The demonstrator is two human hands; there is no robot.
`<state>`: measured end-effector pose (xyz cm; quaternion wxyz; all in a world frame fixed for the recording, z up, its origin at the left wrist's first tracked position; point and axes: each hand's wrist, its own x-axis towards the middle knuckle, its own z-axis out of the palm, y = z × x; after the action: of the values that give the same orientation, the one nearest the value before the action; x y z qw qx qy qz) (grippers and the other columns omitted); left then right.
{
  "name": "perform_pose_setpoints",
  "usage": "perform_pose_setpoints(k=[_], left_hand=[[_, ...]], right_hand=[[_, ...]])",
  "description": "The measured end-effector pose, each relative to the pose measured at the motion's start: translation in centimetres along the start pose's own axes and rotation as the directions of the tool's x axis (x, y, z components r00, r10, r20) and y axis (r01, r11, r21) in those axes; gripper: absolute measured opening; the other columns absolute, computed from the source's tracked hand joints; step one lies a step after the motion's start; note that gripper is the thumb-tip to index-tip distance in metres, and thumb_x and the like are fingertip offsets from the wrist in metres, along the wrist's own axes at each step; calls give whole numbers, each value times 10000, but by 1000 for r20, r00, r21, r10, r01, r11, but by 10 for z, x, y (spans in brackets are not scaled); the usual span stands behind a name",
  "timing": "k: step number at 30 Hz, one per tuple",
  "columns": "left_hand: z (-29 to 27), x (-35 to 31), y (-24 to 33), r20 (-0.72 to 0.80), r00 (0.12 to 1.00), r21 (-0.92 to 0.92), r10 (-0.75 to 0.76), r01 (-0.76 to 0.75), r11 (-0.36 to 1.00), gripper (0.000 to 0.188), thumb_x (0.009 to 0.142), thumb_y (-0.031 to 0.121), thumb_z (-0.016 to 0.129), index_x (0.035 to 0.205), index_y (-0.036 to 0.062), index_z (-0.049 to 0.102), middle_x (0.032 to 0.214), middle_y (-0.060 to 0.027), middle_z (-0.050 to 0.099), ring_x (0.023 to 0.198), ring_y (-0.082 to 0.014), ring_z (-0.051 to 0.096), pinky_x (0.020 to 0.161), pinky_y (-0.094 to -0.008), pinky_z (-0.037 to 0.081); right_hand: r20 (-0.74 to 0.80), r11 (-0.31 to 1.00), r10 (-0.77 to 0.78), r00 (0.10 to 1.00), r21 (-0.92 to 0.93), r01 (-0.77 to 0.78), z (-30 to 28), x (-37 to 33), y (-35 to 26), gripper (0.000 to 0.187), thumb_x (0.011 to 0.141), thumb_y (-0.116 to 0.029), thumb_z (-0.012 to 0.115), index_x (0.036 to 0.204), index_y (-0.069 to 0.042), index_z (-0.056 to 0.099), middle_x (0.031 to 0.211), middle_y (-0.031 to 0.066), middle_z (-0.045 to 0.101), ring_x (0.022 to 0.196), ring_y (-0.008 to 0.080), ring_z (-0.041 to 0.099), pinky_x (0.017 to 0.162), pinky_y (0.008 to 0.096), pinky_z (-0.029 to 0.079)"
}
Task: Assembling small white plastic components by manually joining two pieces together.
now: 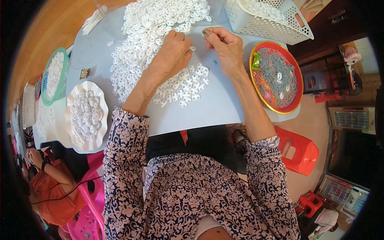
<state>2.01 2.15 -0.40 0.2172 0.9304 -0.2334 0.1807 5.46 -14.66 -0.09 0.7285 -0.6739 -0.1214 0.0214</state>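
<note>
My left hand (173, 51) is closed over the edge of a big heap of small white plastic pieces (160, 18), each with two holes. A white piece (192, 49) peeks out by its thumb side. To its right, my right hand (227, 50) is raised with thumb and forefinger pinched together; whatever lies between them is too small to make out. Below the left hand, a looser group of white pieces (186, 90) is spread on the grey table (192, 116). Nearest the right forearm stands a red, gold-rimmed round tray (299, 80) of small grey metal-looking parts (276, 64).
A white perforated basket (264, 28) stands at the far right. On the left are a wavy-edged white plate (105, 112) and a green basket (64, 80), both holding white pieces. A red stool (306, 154) stands at right. Another person (56, 180) sits at lower left.
</note>
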Motion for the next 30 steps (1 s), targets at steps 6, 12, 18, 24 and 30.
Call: perform_pose_setpoints(k=[6,12,18,24,30], left_hand=[[-3,5,0,-106,991,-198,-84,62,978,91,771,63,573,741,-23,569,737,-156,586,712,-289,534,642,-367,446],[-4,4,5,86,926,-614,-367,339,712,177,844,129,499,769,-18,563,625,-61,554,563,-133,485,544,-320,405],[-6,7,1,139,891,-827,-432,345,444,272,901,203,478,865,-31,614,718,-35,592,705,-111,524,677,-261,439],[-9,5,-3,169,879,-902,-445,320,290,272,905,210,495,874,-25,627,758,-40,597,735,-118,529,714,-254,437],[-3,6,-5,158,891,-923,-426,287,258,267,899,212,503,861,-23,624,752,-34,588,729,-112,521,709,-249,434]], right_hand=[[20,998,37,999,46,-38,-1,-3,-3,163,879,-148,630,938,0,666,821,32,651,672,69,549,630,221,469],[81,992,18,997,127,-28,5,-5,-3,156,895,-130,605,970,-3,655,843,34,650,693,74,557,633,222,472],[59,995,-35,998,97,29,1,-6,-3,179,875,-105,626,1007,13,647,841,19,634,689,77,550,659,207,470],[161,993,-119,980,-7,122,7,-9,-7,219,844,-27,621,1060,6,612,809,29,637,676,67,561,616,201,467],[181,985,-138,974,-75,153,8,-11,-10,264,837,-13,621,1093,2,558,808,33,636,661,68,569,607,206,472]])
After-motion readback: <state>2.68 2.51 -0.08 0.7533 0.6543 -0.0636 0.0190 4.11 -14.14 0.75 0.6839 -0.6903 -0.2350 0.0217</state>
